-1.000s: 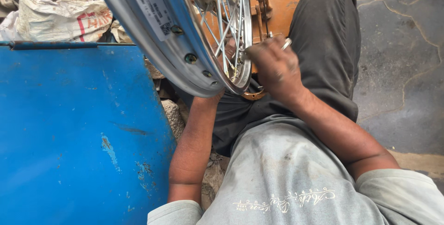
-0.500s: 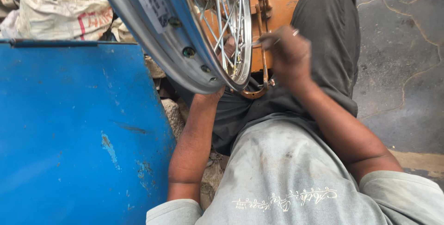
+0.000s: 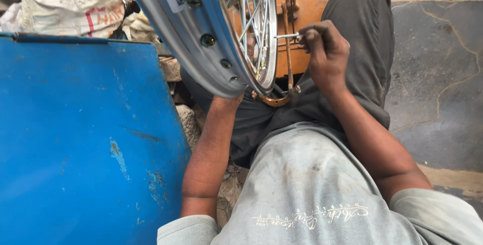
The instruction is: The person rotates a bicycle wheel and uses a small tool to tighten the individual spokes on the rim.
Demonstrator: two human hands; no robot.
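Note:
A shiny spoked wheel rim [image 3: 201, 38] with a blue inner band stands upright over my lap. My right hand [image 3: 324, 56] pinches a thin metal spoke [image 3: 286, 36] by its end, level with the rim's right side, pointing toward the spokes. My left forearm [image 3: 211, 149] reaches up under the rim; my left hand [image 3: 229, 101] is mostly hidden behind the rim's lower edge and seems to bear it. An orange metal stand [image 3: 289, 48] with a curved bracket sits behind the wheel.
A large blue metal panel [image 3: 80, 139] fills the left side, close to my left arm. White sacks [image 3: 65, 8] lie beyond it. Dark cracked floor [image 3: 437, 74] lies to the right of my raised knee.
My right hand has risen from the rim's lower edge and moved right, now holding a spoke out level beside the wheel. The wheel and left arm have barely shifted.

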